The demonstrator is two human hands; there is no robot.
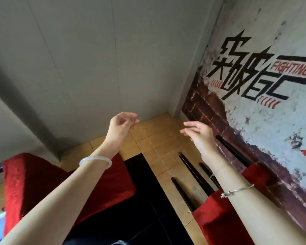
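Grey panel wall (95, 59) far, painted mural wall (263, 85) on the right with black characters and a red "FIGHTING" tag. Tan tiled floor (157, 138) runs between them.

Head view, the only one I have: both arms are stretched out in the air over the floor, palms roughly facing each other and well apart. The left hand (121, 125) has its fingers loosely curled, tips close to the thumb, and grips nothing. The right hand (198, 133) has its fingers nearly straight, pointing left, a narrow spread, also empty. I note a white bangle (95, 160) on the left wrist and a thin silver bracelet (237, 190) on the right forearm.

The nearest thing is the red chair (219, 227), near right, under the right forearm. Its black legs (189, 167) point toward the far wall. One leg passes just behind the right wrist, and I cannot tell if they touch.

A second red cushion (34, 183) sits near left under the left forearm. A black tabletop (148, 200) lies between the two red pieces, near centre.
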